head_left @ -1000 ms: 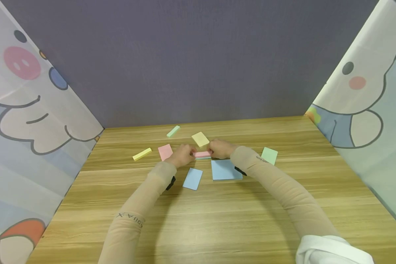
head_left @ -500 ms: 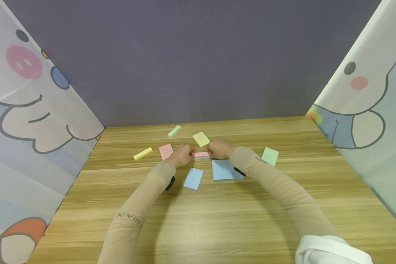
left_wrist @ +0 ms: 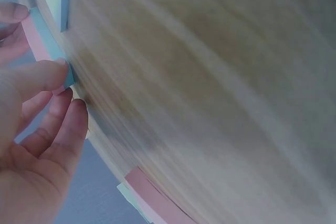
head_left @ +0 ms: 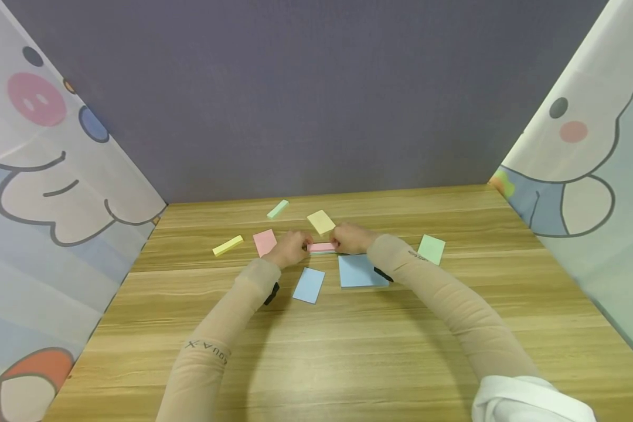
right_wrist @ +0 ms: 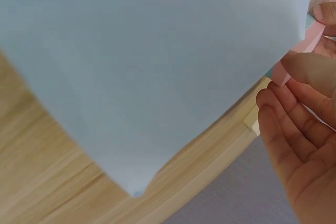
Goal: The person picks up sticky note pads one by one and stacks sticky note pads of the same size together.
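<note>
Pinching at both ends, I hold a narrow pink paper strip pad point(head_left: 322, 248) with a narrow teal paper strip pad point(head_left: 322, 253) flat against it. My left hand point(head_left: 291, 248) grips the left end between thumb and fingers, my right hand point(head_left: 353, 238) the right end, and the pair spans between them just above or on the wood-grain table point(head_left: 316, 363); I cannot tell which. Just beyond my right hand lies a pale yellow paper pad point(head_left: 320, 223); nearer me, a large light-blue rectangular pad point(head_left: 357, 271) sits partly beneath my right wrist. A small light-blue rectangular pad point(head_left: 308, 285) lies to its left. My left hand partly covers a pink rectangular pad point(head_left: 265, 242), with a slim yellow strip pad point(head_left: 227, 245) farther left and a slim green strip pad point(head_left: 277, 209) behind. Right of my right wrist is a pale green pad point(head_left: 431, 249).
</note>
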`<state>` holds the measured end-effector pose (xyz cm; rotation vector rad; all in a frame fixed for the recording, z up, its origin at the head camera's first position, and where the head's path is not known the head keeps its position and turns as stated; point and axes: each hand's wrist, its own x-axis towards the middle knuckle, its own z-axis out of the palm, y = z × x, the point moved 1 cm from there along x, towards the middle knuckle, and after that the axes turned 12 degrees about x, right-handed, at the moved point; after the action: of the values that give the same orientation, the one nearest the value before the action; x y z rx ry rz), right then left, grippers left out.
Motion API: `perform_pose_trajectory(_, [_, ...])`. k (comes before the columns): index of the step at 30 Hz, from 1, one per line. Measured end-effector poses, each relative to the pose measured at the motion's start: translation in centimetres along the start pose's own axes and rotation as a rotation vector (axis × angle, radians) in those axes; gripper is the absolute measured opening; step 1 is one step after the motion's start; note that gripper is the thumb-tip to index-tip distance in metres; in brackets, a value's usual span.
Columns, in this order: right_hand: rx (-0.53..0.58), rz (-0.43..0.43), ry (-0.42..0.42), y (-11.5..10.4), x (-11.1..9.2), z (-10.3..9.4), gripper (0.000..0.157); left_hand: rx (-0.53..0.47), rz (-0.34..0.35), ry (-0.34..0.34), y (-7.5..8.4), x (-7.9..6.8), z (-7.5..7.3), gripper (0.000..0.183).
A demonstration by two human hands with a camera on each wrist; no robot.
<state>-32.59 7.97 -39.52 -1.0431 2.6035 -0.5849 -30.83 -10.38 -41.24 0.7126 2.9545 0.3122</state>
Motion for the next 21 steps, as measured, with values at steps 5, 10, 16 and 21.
perform_pose_trajectory(5, [-0.008, -0.004, -0.005, 0.01, 0.02, 0.04, 0.003, 0.021, 0.007, 0.01, -0.04, 0.04, 0.06, 0.025])
perform_pose_trajectory(10, [-0.007, -0.017, 0.002, -0.11, -0.06, -0.08, 0.006, 0.029, 0.011, 0.014, 0.01, 0.06, -0.01, 0.024])
perform_pose_trajectory(16, [-0.006, -0.021, 0.001, -0.17, -0.13, -0.05, 0.007, 0.018, 0.012, 0.013, 0.04, 0.03, 0.0, 0.024])
perform_pose_trajectory(21, [-0.017, -0.022, 0.017, -0.07, -0.17, 0.07, 0.004, 0.022, 0.01, 0.028, 0.07, 0.04, 0.18, 0.025])
